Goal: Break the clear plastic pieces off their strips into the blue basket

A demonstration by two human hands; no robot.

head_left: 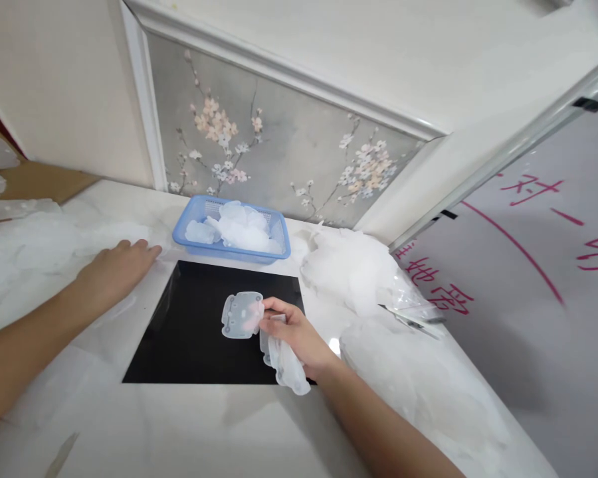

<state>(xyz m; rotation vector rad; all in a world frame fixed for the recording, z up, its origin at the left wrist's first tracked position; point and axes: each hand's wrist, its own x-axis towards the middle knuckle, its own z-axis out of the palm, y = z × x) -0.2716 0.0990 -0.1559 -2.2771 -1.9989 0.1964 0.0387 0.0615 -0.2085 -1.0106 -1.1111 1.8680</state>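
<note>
My right hand (296, 335) is closed on several thin, translucent plastic pieces above the black mat (179, 332). One cut-out piece (242, 315), shaped like an animal's head with small dark marks, sticks out to the left between thumb and fingers. A bunch of similar pieces (289, 368) hangs below the palm. At the left, my left hand (119, 265) is palm down over a spread of whitish translucent pieces (10, 265), beside the mat's far left corner. Its fingers bend downward and their tips are hidden, so whether it grips a piece does not show.
A blue plastic basket (229, 252) with translucent pieces in it stands behind the mat. More whitish heaps (349, 265) lie at the right, beside scissors-like metal blades (411, 322). A whiteboard (528, 299) with pink writing rises along the right edge; a floral wall panel (289, 133) stands behind.
</note>
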